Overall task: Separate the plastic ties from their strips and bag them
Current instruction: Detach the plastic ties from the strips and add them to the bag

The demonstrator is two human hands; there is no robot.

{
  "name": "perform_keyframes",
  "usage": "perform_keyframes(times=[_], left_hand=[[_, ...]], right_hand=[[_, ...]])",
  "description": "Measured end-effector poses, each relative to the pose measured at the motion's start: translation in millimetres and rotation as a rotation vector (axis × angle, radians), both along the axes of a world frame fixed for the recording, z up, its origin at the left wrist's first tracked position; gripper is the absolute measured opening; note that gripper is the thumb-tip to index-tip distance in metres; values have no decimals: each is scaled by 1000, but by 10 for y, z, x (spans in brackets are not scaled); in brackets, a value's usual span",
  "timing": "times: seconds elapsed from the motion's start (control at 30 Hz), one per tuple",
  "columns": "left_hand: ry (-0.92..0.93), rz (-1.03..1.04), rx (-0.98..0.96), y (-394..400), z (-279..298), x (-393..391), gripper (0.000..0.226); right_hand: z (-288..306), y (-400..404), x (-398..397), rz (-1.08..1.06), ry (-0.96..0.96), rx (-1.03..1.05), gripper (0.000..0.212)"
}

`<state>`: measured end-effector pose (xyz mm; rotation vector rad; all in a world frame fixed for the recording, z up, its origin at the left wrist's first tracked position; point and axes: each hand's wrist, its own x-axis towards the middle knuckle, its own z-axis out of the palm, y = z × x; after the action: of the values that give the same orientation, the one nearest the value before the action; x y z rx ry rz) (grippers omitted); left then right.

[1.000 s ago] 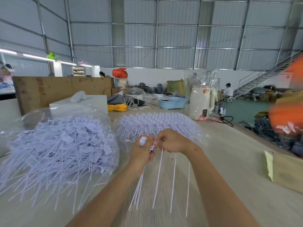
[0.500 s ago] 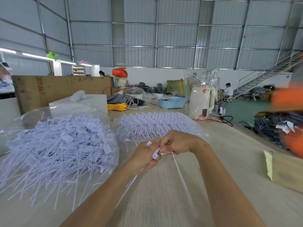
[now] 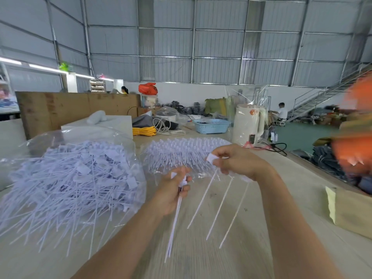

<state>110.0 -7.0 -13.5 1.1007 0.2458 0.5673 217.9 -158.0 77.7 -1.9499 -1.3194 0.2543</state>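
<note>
The left hand (image 3: 173, 191) is curled round a small bundle of white ties (image 3: 174, 222), gripping them near their flat heads so the thin tails hang down and toward the camera above the pale wooden surface (image 3: 211, 262); the right hand (image 3: 236, 161) is held a little higher and apart from it, its fingers pinching the head end of a strip (image 3: 218, 204) from which three tails slant down to the left, side by side with gaps between them (a white tag shows at the fingertips). Left of the hands lies a big clear bag (image 3: 66, 178) heaped with loose white ties, its mouth toward the camera and tails spilling out onto the surface; just beyond the hands sits a second clear bag (image 3: 181, 154) packed with ties in neat rows, their heads up. Farther back on the surface stand a white box (image 3: 104, 124), a coil of yellow cord (image 3: 144, 130), a light blue basket (image 3: 211, 125) and a cream kettle (image 3: 247, 125) under a plastic wrap; a cardboard box (image 3: 354, 210) sits at the right edge; something orange at the far right is too blurred to tell.
</note>
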Motion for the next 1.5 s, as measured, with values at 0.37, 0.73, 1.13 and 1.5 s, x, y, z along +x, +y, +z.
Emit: perform_keyframes(times=[0.37,0.73,1.13,1.5], left_hand=[[16,137,152,-169,22,-2,22],[-46,133,212,-215,63,-54,27],[93,-115,300,-215,87,-55,22],[-18,-7,-1,54,27,-30,25]], right_hand=[[-145,379,-179,-20,-123,-85,50],[-189,365,-200,102,-21,-130,21],[-153,229,-118,191,141,-241,30],[-60,-135,240,-189,-99,8,26]])
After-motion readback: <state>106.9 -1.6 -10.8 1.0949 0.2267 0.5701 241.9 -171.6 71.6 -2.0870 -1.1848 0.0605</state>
